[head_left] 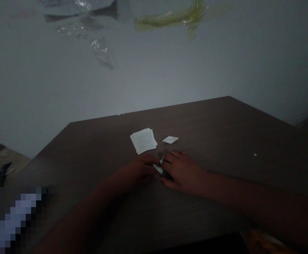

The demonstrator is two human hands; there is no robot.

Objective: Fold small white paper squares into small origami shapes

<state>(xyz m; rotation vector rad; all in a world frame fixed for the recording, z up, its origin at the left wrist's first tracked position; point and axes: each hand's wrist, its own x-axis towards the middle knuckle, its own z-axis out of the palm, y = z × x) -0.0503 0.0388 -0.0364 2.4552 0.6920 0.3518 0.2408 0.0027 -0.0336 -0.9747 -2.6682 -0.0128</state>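
Note:
Both hands meet over a small piece of white paper (158, 168) low on the brown tabletop, and their fingers cover most of it. My left hand (142, 170) has its fingers bent onto the paper's left side. From the other side, my right hand (182, 173) curls its fingers and thumb around the paper's right part. Just beyond the hands lies a loose stack of square white paper sheets (143, 141) with fine printed lines. To the right of the stack rests a small folded paper diamond (170, 139), touched by neither hand.
The brown table (209, 123) reaches back to a pale wall (154, 70). Crumpled clear plastic (99, 46) and yellow tape (169, 19) are stuck on the wall. A tiny white scrap (255, 154) lies at right. A pixelated rectangular object (14, 218) is at lower left.

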